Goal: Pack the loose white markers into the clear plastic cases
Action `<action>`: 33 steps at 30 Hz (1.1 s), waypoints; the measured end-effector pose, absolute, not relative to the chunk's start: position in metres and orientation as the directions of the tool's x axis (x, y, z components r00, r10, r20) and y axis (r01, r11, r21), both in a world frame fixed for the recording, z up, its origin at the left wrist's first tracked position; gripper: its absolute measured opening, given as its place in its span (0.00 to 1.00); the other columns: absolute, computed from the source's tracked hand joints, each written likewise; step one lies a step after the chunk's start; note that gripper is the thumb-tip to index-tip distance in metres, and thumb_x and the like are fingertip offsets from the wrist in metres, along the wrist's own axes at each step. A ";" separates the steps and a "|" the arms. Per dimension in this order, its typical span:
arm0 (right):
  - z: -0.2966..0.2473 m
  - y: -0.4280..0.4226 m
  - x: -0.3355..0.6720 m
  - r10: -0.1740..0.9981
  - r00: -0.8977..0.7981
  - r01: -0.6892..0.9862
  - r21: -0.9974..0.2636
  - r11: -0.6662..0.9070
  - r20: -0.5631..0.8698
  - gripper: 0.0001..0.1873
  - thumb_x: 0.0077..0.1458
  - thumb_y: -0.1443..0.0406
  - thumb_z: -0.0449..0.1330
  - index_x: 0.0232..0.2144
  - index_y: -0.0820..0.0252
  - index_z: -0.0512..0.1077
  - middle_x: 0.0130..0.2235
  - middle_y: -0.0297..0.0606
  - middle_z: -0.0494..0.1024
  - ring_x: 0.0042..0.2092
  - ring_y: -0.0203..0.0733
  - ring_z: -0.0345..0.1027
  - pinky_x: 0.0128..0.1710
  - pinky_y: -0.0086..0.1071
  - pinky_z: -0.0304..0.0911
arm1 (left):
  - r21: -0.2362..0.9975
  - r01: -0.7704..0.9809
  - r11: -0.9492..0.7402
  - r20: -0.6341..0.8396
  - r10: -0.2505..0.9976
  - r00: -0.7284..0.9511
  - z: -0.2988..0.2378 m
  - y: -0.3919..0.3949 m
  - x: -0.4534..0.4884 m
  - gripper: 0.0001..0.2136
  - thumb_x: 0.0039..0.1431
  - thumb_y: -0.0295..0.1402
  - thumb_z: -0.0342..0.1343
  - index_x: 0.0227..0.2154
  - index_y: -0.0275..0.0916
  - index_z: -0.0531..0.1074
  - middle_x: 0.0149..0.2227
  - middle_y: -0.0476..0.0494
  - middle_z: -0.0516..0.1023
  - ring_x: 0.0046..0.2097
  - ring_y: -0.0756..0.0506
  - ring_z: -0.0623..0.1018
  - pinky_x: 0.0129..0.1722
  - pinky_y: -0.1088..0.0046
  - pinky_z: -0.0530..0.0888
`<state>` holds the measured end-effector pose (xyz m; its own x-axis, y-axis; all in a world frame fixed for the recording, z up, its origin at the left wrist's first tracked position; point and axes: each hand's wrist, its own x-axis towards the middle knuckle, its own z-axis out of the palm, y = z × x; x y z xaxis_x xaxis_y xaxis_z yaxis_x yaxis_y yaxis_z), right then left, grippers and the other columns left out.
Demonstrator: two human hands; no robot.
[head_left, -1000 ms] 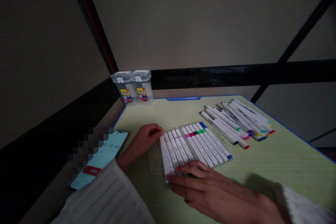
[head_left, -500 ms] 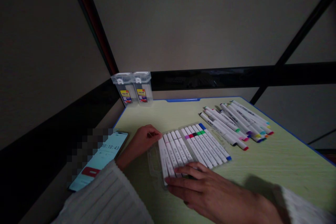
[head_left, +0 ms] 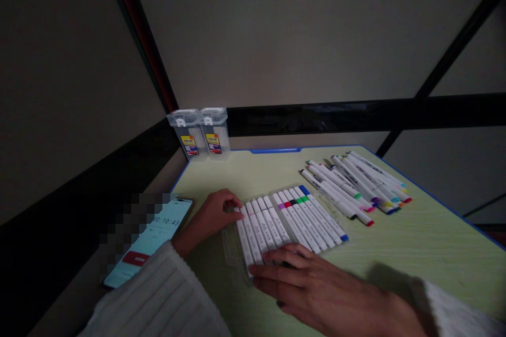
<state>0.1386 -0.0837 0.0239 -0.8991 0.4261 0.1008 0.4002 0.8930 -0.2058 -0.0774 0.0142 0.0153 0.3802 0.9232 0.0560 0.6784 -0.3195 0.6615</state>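
In the head view, white markers lie side by side in two groups in a clear plastic case (head_left: 231,245) lying flat on the table. My left hand (head_left: 211,218) is at the far end of the leftmost marker (head_left: 243,239), thumb and forefinger curled around its tip. Stretched out over the near ends of the left group is my right hand (head_left: 312,284), its fingertips resting on the markers and hiding their ends. The right group of markers (head_left: 310,218) shows purple, red, black, green and blue bands.
A loose pile of markers (head_left: 356,181) with coloured ends lies at the right rear. Two clear lidded boxes (head_left: 200,134) stand in the back left corner. A phone (head_left: 158,237) showing a timer lies beside my left forearm. The table (head_left: 430,253) has a blue edge.
My left thumb has come down and apart from the forefinger, at the leftmost marker. That marker's far end has shifted slightly left. My right hand has hardly moved.
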 end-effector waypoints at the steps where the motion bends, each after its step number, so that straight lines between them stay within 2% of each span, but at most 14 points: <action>1: 0.025 -0.084 0.138 0.425 -0.899 0.399 -0.205 0.894 0.102 0.21 0.61 0.65 0.42 0.56 0.59 0.55 0.57 0.30 0.60 0.56 0.37 0.51 0.55 0.34 0.48 | 0.664 0.677 -0.316 0.057 0.925 0.375 0.015 0.014 -0.077 0.06 0.40 0.27 0.58 0.25 0.34 0.72 0.28 0.48 0.71 0.31 0.49 0.70 0.31 0.75 0.66; 9: 0.027 -0.086 0.136 0.442 -0.888 0.423 -0.155 0.893 0.127 0.20 0.61 0.66 0.44 0.55 0.59 0.57 0.56 0.29 0.62 0.54 0.39 0.54 0.53 0.35 0.49 | 0.673 0.694 -0.258 0.038 0.948 0.316 0.013 0.015 -0.078 0.12 0.36 0.26 0.60 0.29 0.34 0.71 0.30 0.48 0.68 0.31 0.49 0.68 0.31 0.74 0.65; 19: 0.021 -0.088 0.139 0.436 -0.879 0.412 -0.152 0.898 0.192 0.22 0.59 0.67 0.46 0.56 0.59 0.54 0.56 0.33 0.63 0.54 0.40 0.53 0.52 0.37 0.49 | 0.787 0.587 -0.191 -0.030 0.938 0.346 0.005 0.023 -0.080 0.12 0.36 0.29 0.59 0.25 0.36 0.63 0.23 0.55 0.64 0.27 0.52 0.64 0.26 0.77 0.62; 26: 0.022 -0.087 0.137 0.441 -0.880 0.418 -0.153 0.895 0.176 0.21 0.60 0.67 0.45 0.56 0.59 0.55 0.56 0.32 0.63 0.54 0.40 0.53 0.52 0.37 0.50 | 0.806 0.567 -0.174 -0.051 0.932 0.358 0.004 0.024 -0.082 0.12 0.35 0.29 0.60 0.24 0.36 0.63 0.22 0.55 0.63 0.26 0.52 0.63 0.25 0.78 0.60; 30: 0.019 -0.085 0.138 0.447 -0.885 0.424 -0.173 0.889 0.131 0.21 0.61 0.63 0.42 0.57 0.58 0.53 0.56 0.30 0.62 0.55 0.39 0.53 0.53 0.37 0.51 | 0.817 0.553 -0.163 -0.060 0.930 0.363 0.004 0.025 -0.081 0.12 0.34 0.30 0.60 0.24 0.36 0.64 0.22 0.55 0.64 0.26 0.52 0.63 0.25 0.77 0.60; 33: 0.015 -0.083 0.139 0.478 -0.871 0.447 -0.220 0.867 0.115 0.24 0.60 0.58 0.43 0.57 0.59 0.52 0.58 0.33 0.58 0.58 0.39 0.50 0.56 0.37 0.49 | 0.829 0.536 -0.161 -0.058 0.928 0.369 0.004 0.026 -0.082 0.12 0.33 0.31 0.60 0.24 0.36 0.65 0.22 0.55 0.64 0.25 0.52 0.63 0.25 0.77 0.60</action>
